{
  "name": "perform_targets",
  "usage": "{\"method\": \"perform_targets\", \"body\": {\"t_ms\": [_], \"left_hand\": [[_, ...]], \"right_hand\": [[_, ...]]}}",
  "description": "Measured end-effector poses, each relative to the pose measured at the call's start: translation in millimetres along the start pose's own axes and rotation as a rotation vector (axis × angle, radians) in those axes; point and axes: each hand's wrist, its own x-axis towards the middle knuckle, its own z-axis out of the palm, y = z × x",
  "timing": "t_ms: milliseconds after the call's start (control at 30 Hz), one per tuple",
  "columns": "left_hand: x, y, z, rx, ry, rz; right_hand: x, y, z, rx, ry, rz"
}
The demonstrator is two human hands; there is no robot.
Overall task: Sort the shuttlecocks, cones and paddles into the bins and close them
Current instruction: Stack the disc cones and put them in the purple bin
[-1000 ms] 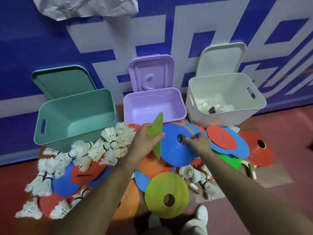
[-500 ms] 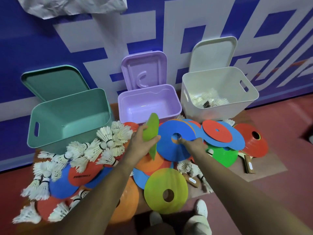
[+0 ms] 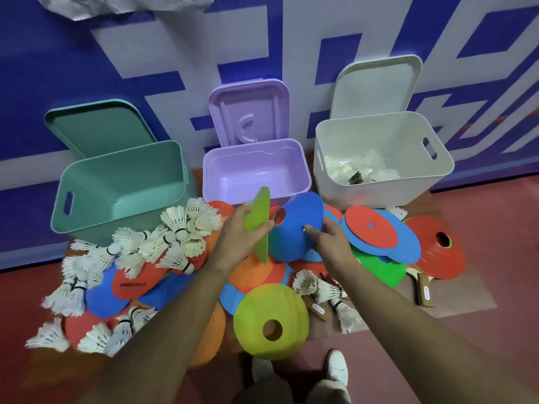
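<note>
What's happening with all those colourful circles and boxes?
Someone is tidying up sports gear on the floor. Their left hand grips a lime-green cone on its edge, and their right hand grips a tilted blue cone. The teal bin, purple bin and white bin stand open, and only the white one shows shuttlecocks inside. Lots more shuttlecocks, cones and a paddle lie in front.
</note>
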Motion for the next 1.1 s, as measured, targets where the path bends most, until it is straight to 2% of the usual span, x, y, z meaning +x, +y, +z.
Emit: {"method": "perform_targets", "body": {"t_ms": [100,233,333,400,500,600,667,733,867,1033,1100], "left_hand": [[-9,18,2,-0.127,0.052,-0.036],[-25,42,7,-0.404,0.073,-0.106],[-33,51,12,-0.485,0.100,-0.103],[-39,60,18,-0.521,0.131,-0.101],[-47,77,27,-0.579,0.152,-0.048],[-50,87,23,-0.526,0.188,0.027],[-50,90,14,-0.466,0.205,0.051],[-45,89,3,-0.434,0.265,0.034],[-18,72,-15,-0.346,0.412,-0.117],[44,60,-19,-0.319,0.202,-0.262],[74,60,-18,-0.319,0.153,-0.260]], "right_hand": [[-20,-26,6,-0.226,-0.189,-0.244],[-37,-53,9,-0.388,-0.418,-0.450],[-39,-67,5,-0.382,-0.515,-0.446],[-38,-72,-1,-0.393,-0.541,-0.453],[-32,-78,-12,-0.518,-0.514,-0.615],[-23,-88,-17,-0.563,-0.477,-0.707],[-17,-97,-14,-0.502,-0.450,-0.686],[-9,-107,-9,-0.345,-0.429,-0.571],[15,-120,4,-0.066,-0.343,-0.354],[54,-130,23,0.222,-0.275,-0.059],[73,-131,30,0.253,-0.211,-0.042]]}}
